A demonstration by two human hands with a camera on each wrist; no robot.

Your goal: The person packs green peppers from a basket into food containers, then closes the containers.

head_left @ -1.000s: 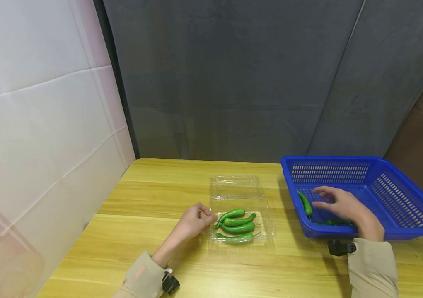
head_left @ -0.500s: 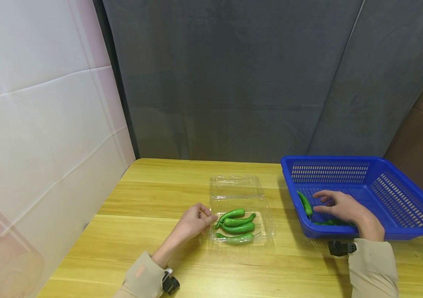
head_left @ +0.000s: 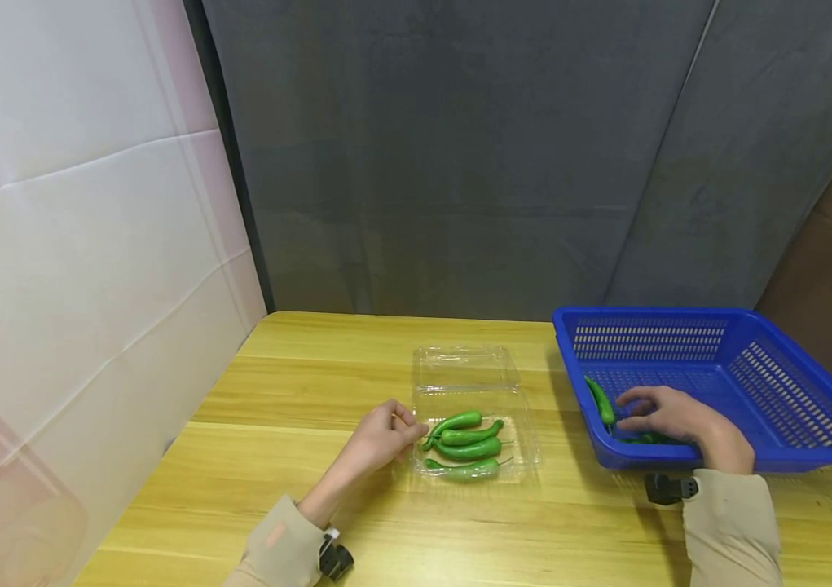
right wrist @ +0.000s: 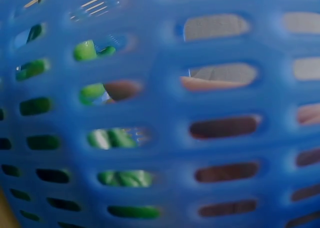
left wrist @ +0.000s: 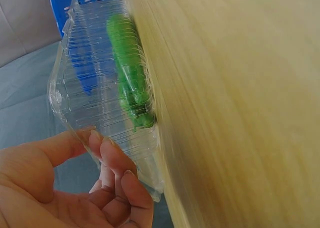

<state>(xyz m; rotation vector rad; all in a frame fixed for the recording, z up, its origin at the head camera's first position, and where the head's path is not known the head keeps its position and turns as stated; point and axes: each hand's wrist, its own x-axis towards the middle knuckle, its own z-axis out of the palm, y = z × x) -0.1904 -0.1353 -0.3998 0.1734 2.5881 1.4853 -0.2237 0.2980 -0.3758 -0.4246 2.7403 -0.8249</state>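
My left hand (head_left: 380,439) pinches the left rim of a clear plastic clamshell box (head_left: 526,424) between thumb and fingertips; the left wrist view shows this grip on the box wall (left wrist: 85,88). Several green chili peppers (head_left: 468,448) lie in the box's near half, and its lid (head_left: 465,368) is folded back. Inside the blue basket, my right hand (head_left: 668,413) hovers with loosely bent fingers, thumb and fingers apart. A green pepper (head_left: 601,401) leans by the basket's left wall, and more peppers (head_left: 643,439) lie partly hidden under the hand.
The blue plastic basket (head_left: 812,383) stands on the right of the wooden table (head_left: 357,367); its slotted wall (right wrist: 165,108) blocks most of the right wrist view. A grey curtain (head_left: 445,163) hangs behind, and a pale panel (head_left: 93,244) borders the left side.
My right hand has lowered a little toward the peppers at the near side of the basket. The left hand and the box have stayed in place.
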